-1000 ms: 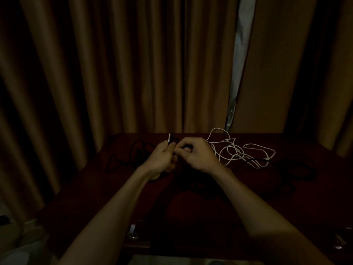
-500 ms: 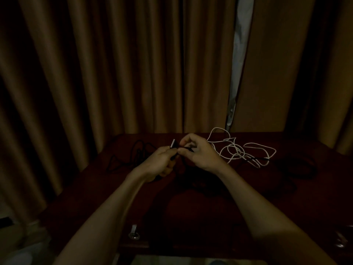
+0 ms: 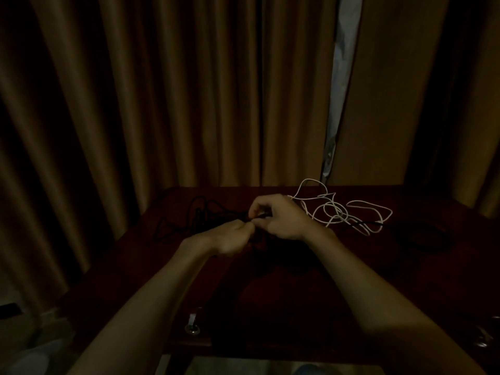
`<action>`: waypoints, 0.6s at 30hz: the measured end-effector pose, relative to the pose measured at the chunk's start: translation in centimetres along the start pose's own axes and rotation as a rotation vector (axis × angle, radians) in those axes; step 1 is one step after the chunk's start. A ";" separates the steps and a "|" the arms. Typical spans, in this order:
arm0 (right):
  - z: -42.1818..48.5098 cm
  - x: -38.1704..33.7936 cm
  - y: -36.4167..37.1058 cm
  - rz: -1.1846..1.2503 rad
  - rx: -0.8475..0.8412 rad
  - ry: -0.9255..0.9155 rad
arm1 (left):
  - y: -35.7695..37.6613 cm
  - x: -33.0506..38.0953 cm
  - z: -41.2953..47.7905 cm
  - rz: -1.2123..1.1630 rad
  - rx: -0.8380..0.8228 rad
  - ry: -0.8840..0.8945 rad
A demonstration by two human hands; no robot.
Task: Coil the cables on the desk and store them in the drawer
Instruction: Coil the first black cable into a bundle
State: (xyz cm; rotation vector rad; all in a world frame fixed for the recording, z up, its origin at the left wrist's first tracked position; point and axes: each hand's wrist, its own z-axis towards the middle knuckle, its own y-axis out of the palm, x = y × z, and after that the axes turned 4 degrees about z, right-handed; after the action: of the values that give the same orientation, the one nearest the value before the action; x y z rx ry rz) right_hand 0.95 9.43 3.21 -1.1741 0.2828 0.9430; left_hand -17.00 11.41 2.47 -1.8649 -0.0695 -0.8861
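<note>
- Dim light here, and both hands meet above the middle of the bench [image 3: 297,299], knuckles almost touching.
- The right hand [image 3: 282,219] sits a little higher and farther back, fingers bent, thumb and fingertips pinching a black cable [image 3: 200,212].
- The left hand [image 3: 232,238] is curled tight just below and in front of it, thumb and forefinger closed on the same cable right where the two hands meet.
- What sits between the fingertips is lost in the dark; I can't make out a plug or an end.
- From the hands, the black cable trails off to the left and lies in loose, untidy loops on the bench's far left part.
- The white cable [image 3: 332,212] lies tangled on the bench just right of the right hand, in several overlapping loops, one loop rising up at the back.
- Farther right, well apart from the hands, a dark coil [image 3: 427,235] rests on the bench, barely visible.
- At the near edge, a small metal fitting [image 3: 192,327] catches the light.
- Brown curtains [image 3: 162,104] hang behind the bench, parted by a pale gap [image 3: 343,66] at upper right.
</note>
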 end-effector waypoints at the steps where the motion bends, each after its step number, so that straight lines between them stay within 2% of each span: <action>1: 0.1 0.0 -0.1 0.018 0.012 0.000 | 0.0 -0.2 -0.1 -0.041 -0.012 -0.007; 7: -0.3 1.2 0.1 0.334 -0.015 0.107 | 0.4 -1.3 -1.6 -0.302 -0.093 0.054; 12: -0.4 1.1 0.5 0.510 -0.028 0.206 | 0.8 -1.3 -1.6 -0.365 -0.131 0.034; 15: -0.2 0.8 0.4 0.527 -0.061 0.243 | 0.9 -1.3 -1.5 -0.386 -0.174 -0.001; 18: 0.1 0.8 0.2 0.672 -0.072 0.322 | 1.0 -0.9 -1.5 -0.461 -0.184 0.044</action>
State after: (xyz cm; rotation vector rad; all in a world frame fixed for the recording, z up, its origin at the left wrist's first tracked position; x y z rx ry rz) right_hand 1.27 9.87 2.64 -1.3223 0.9511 1.3458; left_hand -18.03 10.01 1.47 -2.0364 -0.4162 -1.2832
